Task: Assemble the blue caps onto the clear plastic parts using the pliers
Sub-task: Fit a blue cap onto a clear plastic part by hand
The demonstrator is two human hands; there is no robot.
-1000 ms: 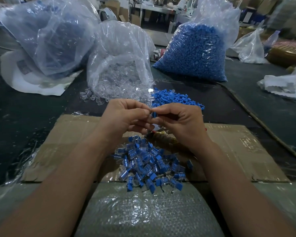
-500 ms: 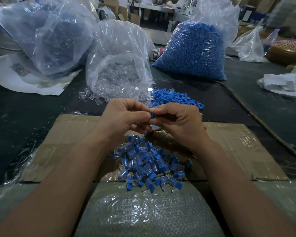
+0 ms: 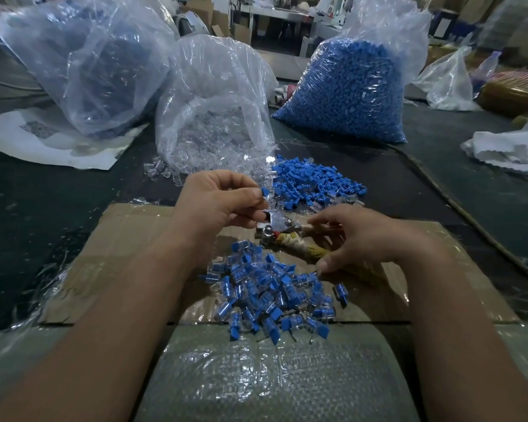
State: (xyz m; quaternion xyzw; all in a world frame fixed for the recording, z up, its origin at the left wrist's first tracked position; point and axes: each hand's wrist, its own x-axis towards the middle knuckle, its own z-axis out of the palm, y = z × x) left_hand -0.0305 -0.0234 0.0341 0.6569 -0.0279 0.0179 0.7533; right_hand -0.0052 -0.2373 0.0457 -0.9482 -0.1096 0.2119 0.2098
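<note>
Grip of the right hand [image 3: 363, 239] curls over tape-wrapped metal pliers [image 3: 290, 239]; left hand [image 3: 220, 202] pinches a blue-capped clear plastic part [image 3: 265, 194].
The part hangs just above the pliers' head, left of the right hand; handles run left–right; jaws masked by the left hand, cap seating indiscernible.

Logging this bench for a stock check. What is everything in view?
capped clear part: one, blue and clear, pinched by left hand
pliers: one, metal with wrapped handles, in right hand
assembled pieces: one pile, blue and clear, cardboard's near edge
loose blue caps: one pile, blue, beyond cardboard
bag of blue caps: one, blue, back right
bag of clear parts: one, clear, back centre
large bag: one, clear, back left
cardboard: one sheet, brown, under the hands
left hand: one, pinches capped clear part
right hand: one, grips pliers
</note>
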